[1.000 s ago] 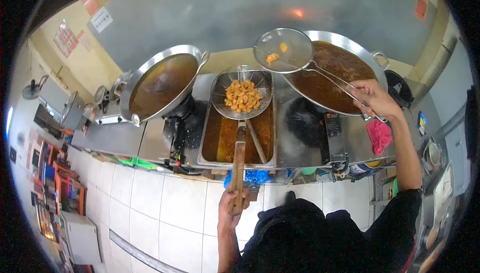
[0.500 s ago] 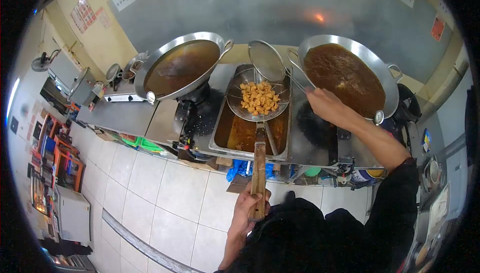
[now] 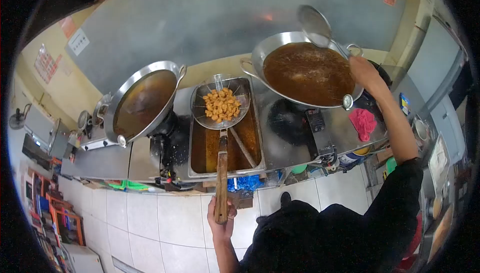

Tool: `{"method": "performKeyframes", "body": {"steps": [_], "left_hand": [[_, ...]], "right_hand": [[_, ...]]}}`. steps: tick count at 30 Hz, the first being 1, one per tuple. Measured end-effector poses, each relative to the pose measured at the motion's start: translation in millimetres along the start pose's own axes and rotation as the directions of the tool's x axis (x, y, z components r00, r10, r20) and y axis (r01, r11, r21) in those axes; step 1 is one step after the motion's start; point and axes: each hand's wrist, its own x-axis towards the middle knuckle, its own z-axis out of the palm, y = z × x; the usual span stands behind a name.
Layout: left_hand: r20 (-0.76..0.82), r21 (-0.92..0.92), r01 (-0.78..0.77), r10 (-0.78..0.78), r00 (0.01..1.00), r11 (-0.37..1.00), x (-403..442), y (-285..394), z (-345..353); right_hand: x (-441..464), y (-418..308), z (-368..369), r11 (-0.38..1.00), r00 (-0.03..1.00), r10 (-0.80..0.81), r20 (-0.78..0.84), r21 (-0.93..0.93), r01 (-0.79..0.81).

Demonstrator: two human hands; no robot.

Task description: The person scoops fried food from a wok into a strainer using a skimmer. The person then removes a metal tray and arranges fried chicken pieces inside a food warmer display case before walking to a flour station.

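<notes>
Place: a kitchen, which looked commercial from the scale of its cooking gear.
Left wok (image 3: pixel 159 66): was very wide and held brown liquid.
Right wok (image 3: pixel 258 56): was just as broad, with pale froth on its liquid.
Metal tray (image 3: pixel 227 174): sat between them, beneath a strainer (image 3: pixel 200 113) of browned food pieces (image 3: pixel 222 104).
Counter (image 3: pixel 107 163): was long, with a metal top.
Floor (image 3: pixel 181 218): was pale tile.
</notes>
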Motion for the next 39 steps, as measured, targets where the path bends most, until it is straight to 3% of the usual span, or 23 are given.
{"method": "performKeyframes", "body": {"steps": [4, 6, 8, 10, 11, 14, 17, 21, 24, 25, 28, 32, 39], "left_hand": [[-0.106, -0.007, -0.003, 0.003, 0.994, 1.000, 8, -7, -8], [-0.161, -0.022, 0.018, -0.021, 0.987, 1.000, 12, -10, -9], [-0.224, -0.052, 0.027, -0.038, 0.974, 0.998, 13, -13, -8], [-0.140, -0.033, 0.038, -0.042, 0.989, 0.999, 13, -12, -12], [-0.096, -0.026, 0.040, -0.042, 0.995, 0.999, 14, -12, -15], [-0.112, 0.009, 0.008, -0.007, 0.994, 1.000, 16, -13, -20], [-0.188, -0.021, 0.027, -0.030, 0.982, 0.999, 19, -15, -20], [-0.181, -0.052, 0.014, -0.023, 0.983, 0.999, 16, -17, -16], [-0.206, -0.088, 0.005, -0.023, 0.978, 0.996, 16, -20, -13], [-0.211, -0.088, -0.002, -0.017, 0.977, 0.996, 17, -21, -14], [-0.196, -0.114, -0.023, 0.000, 0.981, 0.993, 15, -22, -10], [-0.137, -0.108, -0.036, 0.021, 0.990, 0.993, 17, -22, -15], [-0.163, -0.118, -0.037, 0.018, 0.987, 0.992, 18, -24, -13]], "right_hand": [[-16, 75, 54, 0.993, 0.999, 0.040, -0.022, -0.114, -0.042], [-15, 86, 57, 0.996, 0.959, -0.021, 0.282, -0.076, 0.045], [-20, 82, 52, 0.985, 0.900, -0.014, 0.436, 0.159, -0.062], [-23, 70, 49, 0.790, 0.879, 0.059, 0.474, 0.516, -0.331], [-23, 65, 48, 0.708, 0.863, 0.045, 0.503, 0.593, -0.383], [-7, 58, 75, 0.554, 0.872, 0.003, 0.490, 0.725, -0.409], [18, 47, 98, 0.509, 0.863, -0.006, 0.505, 0.744, -0.432], [36, 33, 110, 0.312, 0.891, 0.038, 0.452, 0.842, -0.440], [36, 38, 105, 0.270, 0.904, 0.044, 0.425, 0.866, -0.421], [35, 43, 102, 0.340, 0.897, 0.019, 0.442, 0.841, -0.421], [24, 55, 97, 0.246, 0.905, 0.029, 0.424, 0.875, -0.417], [12, 67, 87, 0.290, 0.904, 0.025, 0.428, 0.862, -0.416], [10, 80, 84, 0.500, 0.908, -0.014, 0.418, 0.789, -0.356]]}}
